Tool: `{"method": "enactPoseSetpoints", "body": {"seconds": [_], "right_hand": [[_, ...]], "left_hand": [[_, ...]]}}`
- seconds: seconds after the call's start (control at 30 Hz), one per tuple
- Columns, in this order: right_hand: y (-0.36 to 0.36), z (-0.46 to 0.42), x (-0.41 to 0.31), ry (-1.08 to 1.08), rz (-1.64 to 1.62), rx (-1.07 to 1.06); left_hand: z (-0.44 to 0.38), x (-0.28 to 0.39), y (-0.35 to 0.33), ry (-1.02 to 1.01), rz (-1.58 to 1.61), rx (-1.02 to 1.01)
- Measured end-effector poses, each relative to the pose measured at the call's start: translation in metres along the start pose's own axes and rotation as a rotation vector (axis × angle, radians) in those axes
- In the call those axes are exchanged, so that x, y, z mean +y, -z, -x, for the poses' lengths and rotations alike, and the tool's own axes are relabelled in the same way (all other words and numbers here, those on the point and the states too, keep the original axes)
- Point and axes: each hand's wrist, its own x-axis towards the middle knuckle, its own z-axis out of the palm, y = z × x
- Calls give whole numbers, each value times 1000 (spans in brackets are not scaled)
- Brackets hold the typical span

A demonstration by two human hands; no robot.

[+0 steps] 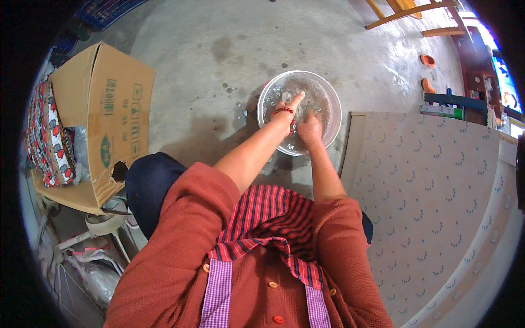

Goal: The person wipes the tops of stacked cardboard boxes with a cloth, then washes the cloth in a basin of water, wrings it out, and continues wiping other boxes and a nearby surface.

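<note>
A round plastic basin (334, 131) with a pale rim stands on the concrete floor in front of me, holding water and bubbles. My left hand (287, 108), with red bead bracelets (283, 110) at the wrist, reaches into it. One finger points toward the far side, and the other fingers are mostly hidden. Beside it, my right hand (311, 126) is blurred and partly under the water. Pale, translucent shapes show in the water around both hands; I cannot tell what they are or whether either hand grips one.
To my left stands an open cardboard box (119, 102) with patterned fabric (53, 139) in it. A patterned panel or covered surface (422, 197) lies close on the right. Wooden chair legs (404, 14) and orange shoes (427, 60) are farther off. Wet spots mark the concrete floor (184, 61).
</note>
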Motion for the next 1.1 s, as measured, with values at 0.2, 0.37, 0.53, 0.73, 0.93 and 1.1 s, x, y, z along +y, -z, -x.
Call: {"method": "enactPoseSetpoints", "body": {"seconds": [0.2,0.37,0.53,0.73,0.93,1.1], "right_hand": [[77,8,-56,-106,-796,-289],[107,27,-90,6,-941,-344],[84,15,-83,22,-471,-24],[69,-15,-45,-249,-124,115],[52,-29,-27,-257,-214,-38],[21,0,-15,202,-116,-26]], "left_hand": [[-7,-10,3,61,192,-171],[-48,-5,6,179,133,-212],[-13,4,-6,69,181,-219],[-8,-22,-22,61,288,-413],[-11,-12,-17,-250,92,-108],[-32,-24,-2,-496,-435,254]]}}
